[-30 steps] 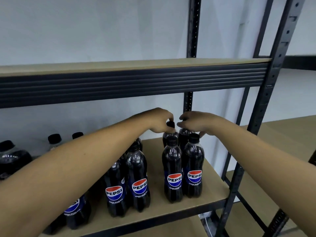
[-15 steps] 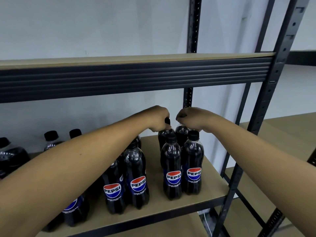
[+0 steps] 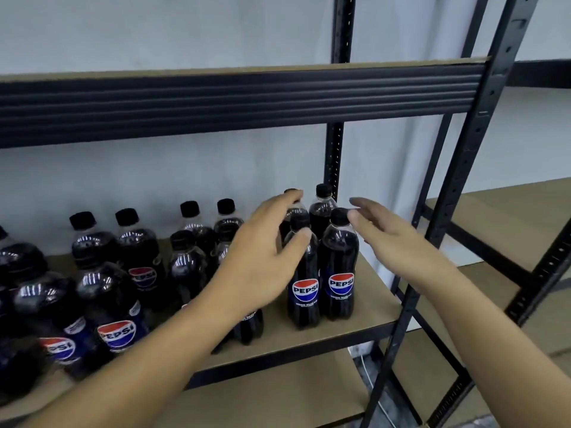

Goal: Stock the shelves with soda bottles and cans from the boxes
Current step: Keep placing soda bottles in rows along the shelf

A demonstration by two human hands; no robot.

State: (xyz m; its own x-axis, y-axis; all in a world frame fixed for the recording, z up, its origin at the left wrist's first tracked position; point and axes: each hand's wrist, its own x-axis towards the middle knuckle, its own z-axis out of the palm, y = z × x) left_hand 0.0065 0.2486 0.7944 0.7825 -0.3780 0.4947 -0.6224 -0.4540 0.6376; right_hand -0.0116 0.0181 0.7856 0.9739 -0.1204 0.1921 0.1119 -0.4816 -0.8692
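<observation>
Stocking looks partly done: soda bottles stand in rows on the shelf, left hand and right hand flanking the rightmost group, fingers spread, holding nothing (boxes, cans not in view).

Even, soft indoor light. White glints on bottles at left. Hands slightly motion-blurred. Wide-angle bending of shelf uprights at right edge.
</observation>
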